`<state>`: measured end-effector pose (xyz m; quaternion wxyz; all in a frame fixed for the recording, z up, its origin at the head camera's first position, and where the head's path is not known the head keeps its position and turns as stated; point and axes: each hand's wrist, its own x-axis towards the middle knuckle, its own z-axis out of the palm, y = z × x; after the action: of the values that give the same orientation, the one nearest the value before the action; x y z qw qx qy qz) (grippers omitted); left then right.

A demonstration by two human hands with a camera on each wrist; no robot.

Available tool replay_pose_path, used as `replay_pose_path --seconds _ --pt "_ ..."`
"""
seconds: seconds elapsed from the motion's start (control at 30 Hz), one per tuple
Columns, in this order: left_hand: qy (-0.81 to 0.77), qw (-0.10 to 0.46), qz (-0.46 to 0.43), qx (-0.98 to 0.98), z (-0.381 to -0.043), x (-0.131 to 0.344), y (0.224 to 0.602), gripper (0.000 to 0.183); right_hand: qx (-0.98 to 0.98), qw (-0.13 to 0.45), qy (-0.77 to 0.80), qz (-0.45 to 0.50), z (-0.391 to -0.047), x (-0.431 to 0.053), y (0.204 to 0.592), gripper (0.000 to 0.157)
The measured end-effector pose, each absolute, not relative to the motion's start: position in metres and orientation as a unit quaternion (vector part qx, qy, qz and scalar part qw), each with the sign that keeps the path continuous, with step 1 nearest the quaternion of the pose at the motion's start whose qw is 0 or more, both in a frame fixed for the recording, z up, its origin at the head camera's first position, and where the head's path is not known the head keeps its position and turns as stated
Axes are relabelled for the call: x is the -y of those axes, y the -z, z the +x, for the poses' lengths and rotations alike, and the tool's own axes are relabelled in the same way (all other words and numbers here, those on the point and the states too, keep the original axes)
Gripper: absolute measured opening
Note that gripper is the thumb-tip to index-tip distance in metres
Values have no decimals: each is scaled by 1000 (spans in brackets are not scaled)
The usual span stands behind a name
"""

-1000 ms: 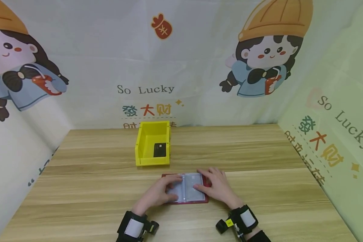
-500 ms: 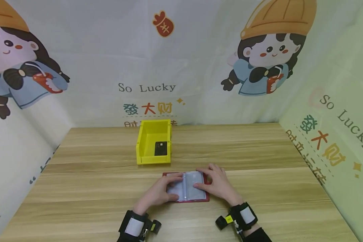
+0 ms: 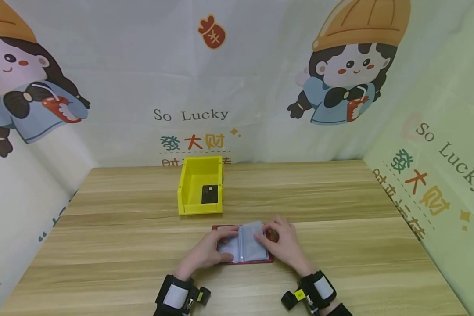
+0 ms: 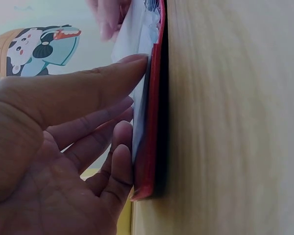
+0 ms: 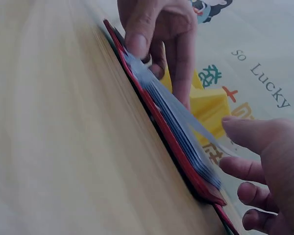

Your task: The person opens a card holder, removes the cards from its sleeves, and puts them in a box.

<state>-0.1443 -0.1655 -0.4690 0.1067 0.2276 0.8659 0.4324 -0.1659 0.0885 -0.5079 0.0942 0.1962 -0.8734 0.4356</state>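
A red-covered card holder (image 3: 242,263) lies spread on the table, with clear plastic sleeves on both sides of its spine. My left hand (image 3: 202,251) rests on the left-hand sleeves, thumb and fingertips spread and pressing them down. At the other side, my right hand (image 3: 286,243) pinches the outer edge of one clear sleeve (image 3: 254,241) between thumb and forefinger. In the right wrist view this sleeve (image 5: 186,117) slants up off the stack of sleeves (image 5: 179,142). The left wrist view shows my left thumb (image 4: 98,88) on the page beside the red cover (image 4: 156,98).
Behind the card holder, a yellow bin (image 3: 200,209) stands on the wooden table (image 3: 320,193). A black card (image 3: 210,194) with a chip lies in it. A printed cloth (image 3: 260,87) hangs along the back and sides.
My right hand has drawn its thumb and forefinger together on the sleeve's edge and raised that sleeve off the stack. My left hand has stayed on the left-hand page.
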Motion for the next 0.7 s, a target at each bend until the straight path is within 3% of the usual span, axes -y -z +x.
replay_pose_path --seconds 0.2,0.37,0.57,0.7 --pt "-433 111 220 -867 -145 167 469 53 863 158 -425 224 -154 -80 512 13" --pt "-439 105 210 -867 -146 167 469 41 829 197 -441 283 -150 -75 516 17" --pt "-443 83 188 -873 -148 166 473 31 815 154 -468 304 -146 -74 519 28" --pt "-457 73 168 -870 -148 164 473 33 816 125 -467 315 -145 -72 519 32"
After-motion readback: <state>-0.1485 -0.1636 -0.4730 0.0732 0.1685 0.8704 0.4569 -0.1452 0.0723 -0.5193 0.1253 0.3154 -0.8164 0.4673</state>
